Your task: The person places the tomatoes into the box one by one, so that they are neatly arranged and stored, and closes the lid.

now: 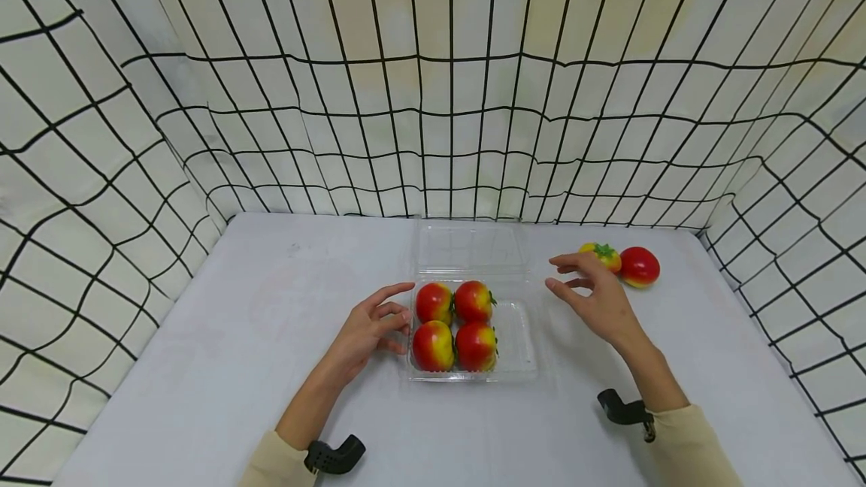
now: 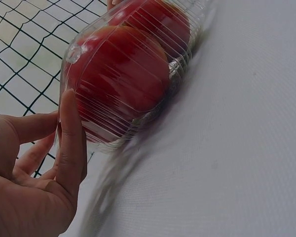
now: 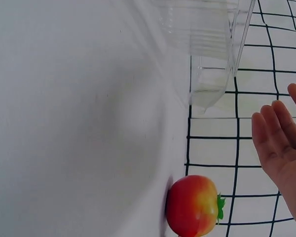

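Several tomato-like fruits (image 1: 433,346), red and yellow with green leafy tops, sit in the left part of a clear plastic box (image 1: 517,344). Its lid (image 1: 471,246) is folded back behind it. My left hand (image 1: 368,333) touches the box's left side with its fingers. In the left wrist view, fingertips of that hand (image 2: 44,168) meet the box's wall and rim beside a red fruit (image 2: 121,69). To the right of the box, my right hand (image 1: 598,303) hovers with fingers and thumb apart, holding nothing. The right wrist view shows this hand (image 3: 283,153) with extended fingers.
Two loose fruits lie behind my right hand: one with its green top up (image 1: 605,255), partly hidden by the hand, and a redder one (image 1: 639,267). The white table (image 1: 271,367) is bordered by white walls with black netting (image 1: 467,85).
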A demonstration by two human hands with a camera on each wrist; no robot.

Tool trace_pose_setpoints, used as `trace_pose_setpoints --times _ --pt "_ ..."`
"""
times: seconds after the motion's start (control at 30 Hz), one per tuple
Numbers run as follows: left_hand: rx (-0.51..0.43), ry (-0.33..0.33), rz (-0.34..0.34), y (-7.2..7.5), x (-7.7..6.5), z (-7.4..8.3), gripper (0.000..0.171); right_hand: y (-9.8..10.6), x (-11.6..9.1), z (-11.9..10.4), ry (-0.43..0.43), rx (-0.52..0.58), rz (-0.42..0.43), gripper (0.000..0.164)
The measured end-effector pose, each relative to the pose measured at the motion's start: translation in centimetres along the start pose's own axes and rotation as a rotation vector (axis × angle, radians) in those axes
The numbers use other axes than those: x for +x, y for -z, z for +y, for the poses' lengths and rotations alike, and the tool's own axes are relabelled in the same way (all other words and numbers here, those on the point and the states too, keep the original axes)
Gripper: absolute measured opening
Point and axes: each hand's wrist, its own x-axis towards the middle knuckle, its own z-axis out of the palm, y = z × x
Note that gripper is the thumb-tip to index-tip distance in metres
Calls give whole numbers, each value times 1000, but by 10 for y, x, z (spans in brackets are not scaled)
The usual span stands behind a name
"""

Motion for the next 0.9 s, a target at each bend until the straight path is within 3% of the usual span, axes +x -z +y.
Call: trace_pose_setpoints --times 0.9 --pt "5 2 3 0 0 0 56 23 13 28 -72 -21 102 51"
